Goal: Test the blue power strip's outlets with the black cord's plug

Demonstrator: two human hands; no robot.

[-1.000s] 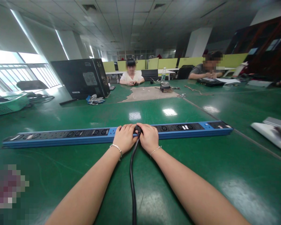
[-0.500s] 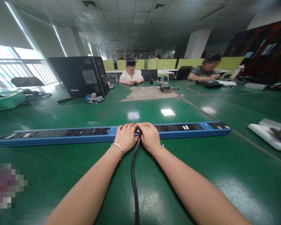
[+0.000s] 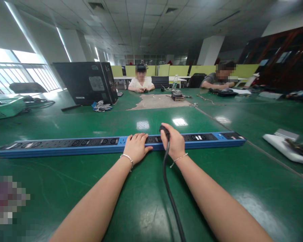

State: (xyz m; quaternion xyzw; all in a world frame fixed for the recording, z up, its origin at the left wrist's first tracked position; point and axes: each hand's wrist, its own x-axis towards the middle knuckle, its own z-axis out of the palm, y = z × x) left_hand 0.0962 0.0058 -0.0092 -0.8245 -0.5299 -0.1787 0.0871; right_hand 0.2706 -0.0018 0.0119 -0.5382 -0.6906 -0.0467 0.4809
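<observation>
A long blue and black power strip (image 3: 63, 143) lies across the green table in front of me, with rows of sockets on its top. My left hand (image 3: 135, 148) is wrapped over its middle, fingers over the far side and thumb along the near blue edge. Just right of it, my right hand (image 3: 174, 143) grips a black power plug (image 3: 163, 128) between thumb and fingers. The plug is apart from the sockets, held up above the strip. From it a thick black cable (image 3: 168, 185) hangs toward me, running out of the bottom of the view.
A black computer tower (image 3: 83, 82) stands at the back left beside gloves (image 3: 101, 106). A green basket (image 3: 7, 108) is at far left, a white device (image 3: 285, 148) at right. Two people sit across the table near a water bottle (image 3: 175, 81).
My right hand has moved right and up with the plug, coming away from the socket by my left hand. The cable swung right. My left hand stayed on the power strip.
</observation>
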